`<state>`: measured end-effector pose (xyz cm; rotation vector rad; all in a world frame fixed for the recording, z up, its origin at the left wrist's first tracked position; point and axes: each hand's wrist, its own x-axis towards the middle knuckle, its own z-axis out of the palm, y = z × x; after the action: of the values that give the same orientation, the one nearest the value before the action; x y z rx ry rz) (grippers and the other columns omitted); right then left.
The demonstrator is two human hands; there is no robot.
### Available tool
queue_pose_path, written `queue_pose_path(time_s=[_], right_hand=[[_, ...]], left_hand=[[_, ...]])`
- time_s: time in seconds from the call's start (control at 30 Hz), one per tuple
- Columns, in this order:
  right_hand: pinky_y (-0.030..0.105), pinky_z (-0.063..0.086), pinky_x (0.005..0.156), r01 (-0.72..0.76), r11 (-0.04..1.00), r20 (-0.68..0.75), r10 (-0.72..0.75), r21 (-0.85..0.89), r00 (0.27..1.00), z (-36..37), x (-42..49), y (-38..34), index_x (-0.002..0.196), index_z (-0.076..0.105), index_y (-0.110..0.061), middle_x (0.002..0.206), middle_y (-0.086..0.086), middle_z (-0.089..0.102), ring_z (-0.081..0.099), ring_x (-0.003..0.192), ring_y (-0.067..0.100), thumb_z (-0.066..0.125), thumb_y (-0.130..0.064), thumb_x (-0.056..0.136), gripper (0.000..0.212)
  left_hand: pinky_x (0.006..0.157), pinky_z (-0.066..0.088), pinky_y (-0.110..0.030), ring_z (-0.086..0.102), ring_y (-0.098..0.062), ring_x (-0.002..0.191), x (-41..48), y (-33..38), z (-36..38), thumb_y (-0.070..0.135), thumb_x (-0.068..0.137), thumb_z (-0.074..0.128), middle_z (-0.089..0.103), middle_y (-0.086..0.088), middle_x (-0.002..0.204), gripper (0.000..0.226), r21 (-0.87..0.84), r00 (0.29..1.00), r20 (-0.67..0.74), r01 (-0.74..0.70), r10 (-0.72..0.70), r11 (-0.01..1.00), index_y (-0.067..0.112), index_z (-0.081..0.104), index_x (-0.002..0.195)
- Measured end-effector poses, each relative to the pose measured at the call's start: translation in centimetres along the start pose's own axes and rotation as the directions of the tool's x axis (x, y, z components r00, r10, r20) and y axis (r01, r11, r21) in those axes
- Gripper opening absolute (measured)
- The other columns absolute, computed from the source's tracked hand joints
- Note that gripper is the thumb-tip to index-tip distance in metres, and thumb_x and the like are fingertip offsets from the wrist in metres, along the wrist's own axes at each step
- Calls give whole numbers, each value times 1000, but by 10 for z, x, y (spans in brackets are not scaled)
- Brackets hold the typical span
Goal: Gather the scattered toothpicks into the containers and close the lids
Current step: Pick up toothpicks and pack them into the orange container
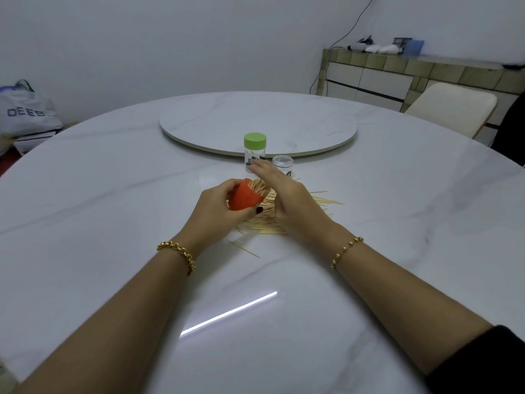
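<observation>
My left hand (218, 203) grips an orange container (245, 198), tilted with its mouth to the right and full of toothpick ends. My right hand (279, 189) has straight fingers and presses against the toothpicks sticking out of that mouth. A heap of loose toothpicks (265, 223) lies on the white table (113, 194) under and right of both hands; a few strays (244, 249) lie nearer to me. Behind the hands stands a clear container with a green lid (255, 141) on it. Beside it is a second clear container (282, 164), partly hidden by my right fingers.
A round turntable (199, 123) sits at the table's middle, just behind the containers. A cream chair (451, 108) stands at the far right, with a tiled sideboard (397, 72) behind it. A bag (27, 110) rests at the far left.
</observation>
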<state>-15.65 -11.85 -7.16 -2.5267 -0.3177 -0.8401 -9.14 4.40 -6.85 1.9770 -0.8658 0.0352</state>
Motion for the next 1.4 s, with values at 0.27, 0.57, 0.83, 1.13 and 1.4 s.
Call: queue_pose_path(time_s=[0.27, 0.57, 0.83, 1.13, 1.4], right_hand=[[23, 41, 94, -286, 901, -2, 303, 326, 953, -1, -1, -14, 147, 31, -16, 135, 5, 52, 51, 111, 22, 37, 2, 84, 66], [20, 34, 105, -225, 935, 153, 188, 274, 970, 3, -3, -34, 151, 19, -18, 146, -1, 41, 42, 128, 7, 32, -25, 90, 63], [44, 16, 118, -112, 993, 86, 108, 43, 990, 8, -2, -23, 144, 39, -11, 152, 4, 34, 21, 144, 15, 19, -35, 88, 64], [42, 20, 118, -193, 964, 4, 196, 183, 981, 4, -5, -20, 146, 35, -14, 153, -3, 33, 20, 143, 6, 31, -25, 93, 55], [44, 11, 118, -49, 994, 89, 40, 96, 995, 9, -4, -32, 147, 33, -17, 149, -4, 39, 27, 141, 6, 24, -31, 89, 60]], left_hand=[[67, 42, -1, 57, -5, 96, 3, -2, -3, 28, 76, 78, 62, 8, 108, 52, -46, 998, -58, 35, -38, 998, 19, 58, 123], [67, 43, -1, 58, 6, 87, -1, 2, -3, 22, 78, 75, 64, 10, 98, 40, -35, 999, -28, 14, -15, 999, 21, 62, 116], [75, 45, -5, 61, -1, 95, 2, -2, -3, 21, 75, 78, 66, 8, 103, 45, -73, 999, -36, 37, -40, 997, 18, 61, 116], [75, 44, -4, 60, -2, 98, 3, -2, -5, 9, 69, 82, 64, 13, 102, 52, -155, 999, -27, 39, -44, 987, 21, 56, 111], [76, 47, -12, 64, -11, 99, 6, -7, -5, 12, 72, 77, 68, 0, 107, 47, -131, 995, -38, 87, -92, 988, 14, 61, 117]])
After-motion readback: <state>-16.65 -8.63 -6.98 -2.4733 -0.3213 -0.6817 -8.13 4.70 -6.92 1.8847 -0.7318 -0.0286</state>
